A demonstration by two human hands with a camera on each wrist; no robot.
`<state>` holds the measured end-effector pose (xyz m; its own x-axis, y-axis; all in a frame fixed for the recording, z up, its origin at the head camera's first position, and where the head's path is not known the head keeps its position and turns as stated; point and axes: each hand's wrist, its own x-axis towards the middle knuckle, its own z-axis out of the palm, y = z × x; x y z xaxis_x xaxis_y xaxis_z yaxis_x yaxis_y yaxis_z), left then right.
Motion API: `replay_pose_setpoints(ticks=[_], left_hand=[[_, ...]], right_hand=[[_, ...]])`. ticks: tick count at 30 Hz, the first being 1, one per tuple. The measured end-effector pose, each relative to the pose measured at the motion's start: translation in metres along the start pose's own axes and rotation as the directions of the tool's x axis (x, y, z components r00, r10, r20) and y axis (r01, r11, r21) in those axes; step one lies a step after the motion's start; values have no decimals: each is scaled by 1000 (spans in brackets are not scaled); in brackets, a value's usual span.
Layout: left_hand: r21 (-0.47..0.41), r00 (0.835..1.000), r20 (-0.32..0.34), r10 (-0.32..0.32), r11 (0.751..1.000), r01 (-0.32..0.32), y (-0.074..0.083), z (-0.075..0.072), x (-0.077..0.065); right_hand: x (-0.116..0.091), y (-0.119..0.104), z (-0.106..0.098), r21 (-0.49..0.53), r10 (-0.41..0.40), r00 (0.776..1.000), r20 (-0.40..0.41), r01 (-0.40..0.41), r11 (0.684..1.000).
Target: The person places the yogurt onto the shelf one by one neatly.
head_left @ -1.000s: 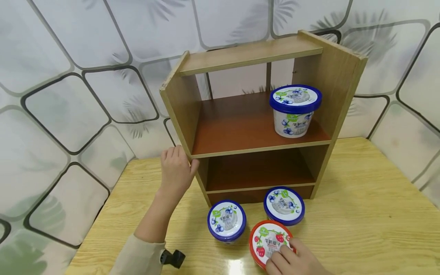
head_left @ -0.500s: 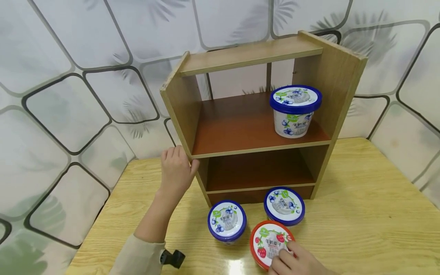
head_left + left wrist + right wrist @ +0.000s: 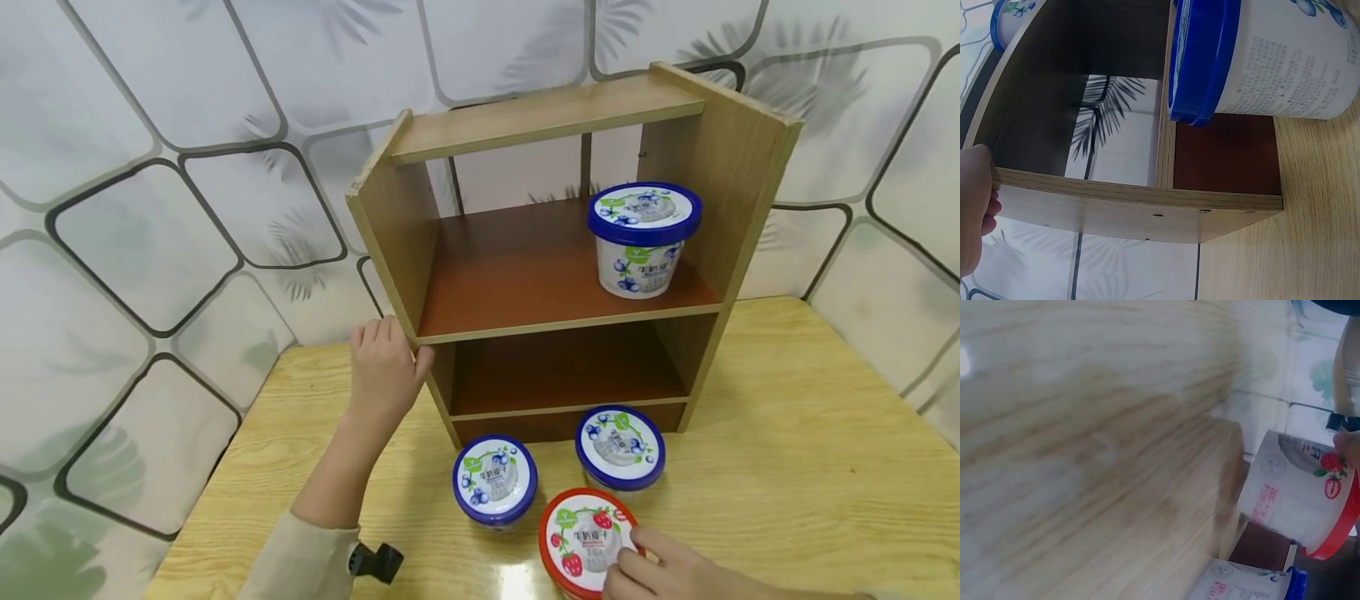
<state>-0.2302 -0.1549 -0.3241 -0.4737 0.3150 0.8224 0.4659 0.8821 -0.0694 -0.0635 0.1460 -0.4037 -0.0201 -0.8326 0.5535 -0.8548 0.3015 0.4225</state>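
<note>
My left hand [image 3: 384, 367] grips the left side panel of a small wooden shelf unit [image 3: 390, 242], thumb at the front edge by the middle shelf. The left wrist view shows this hand [image 3: 974, 203] curled round the panel edge. My right hand [image 3: 663, 567] holds a strawberry tub with a red lid [image 3: 588, 537] by the right side of its rim. In the right wrist view, fingers [image 3: 1349, 445] lie against the strawberry tub's wall [image 3: 1294, 487] near the lid. Two blue-lidded blueberry tubs stand close by, one left [image 3: 495, 479] and one right [image 3: 621, 448].
Another blueberry tub [image 3: 645, 242] stands on the middle shelf [image 3: 510, 275], near the right panel. Beneath it is a lower compartment [image 3: 562, 371] with a dark red-brown floor. The shelf unit stands on a wood-grain table [image 3: 810, 467], before a patterned wall [image 3: 187, 75].
My right hand and the strawberry tub have shifted slightly toward me, and more of the right blueberry tub's wall shows. My left hand keeps its grip on the shelf unit.
</note>
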Motion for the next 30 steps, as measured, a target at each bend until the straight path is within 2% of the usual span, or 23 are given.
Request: replay_pose_setpoints(ticks=[4,11,14,19,21,24,27,30], left_hand=[[-4,1000,-1,-5,1000,5,-1,0,-1],[-11,1000,-13,-7,1000,7,-1,0,-1],[-6,1000,-16,-5,1000,5,-1,0,0],[3,1000,-8,2,1000,-2,-1,-1,0],[5,1000,-8,4,1000,-4,0,-1,0],[6,1000,-15,7,1000,-7,-1,-1,0],[4,1000,-23,11,1000,-11,0,-1,0],[-2,1000,-24,14,1000,-14,0,0,0]], right_hand=[[0,3,-1,3,-32,999,-18,32,999],[3,9,-13,49,-50,997,64,47,998],[5,13,-17,86,-53,996,66,47,995],[11,22,-23,79,-89,994,68,84,993],[15,26,-26,63,-105,994,42,102,993],[24,36,-29,25,-135,989,-59,137,990],[35,48,-34,-56,-177,963,-204,169,984],[43,60,-41,-122,-212,937,-278,185,975]])
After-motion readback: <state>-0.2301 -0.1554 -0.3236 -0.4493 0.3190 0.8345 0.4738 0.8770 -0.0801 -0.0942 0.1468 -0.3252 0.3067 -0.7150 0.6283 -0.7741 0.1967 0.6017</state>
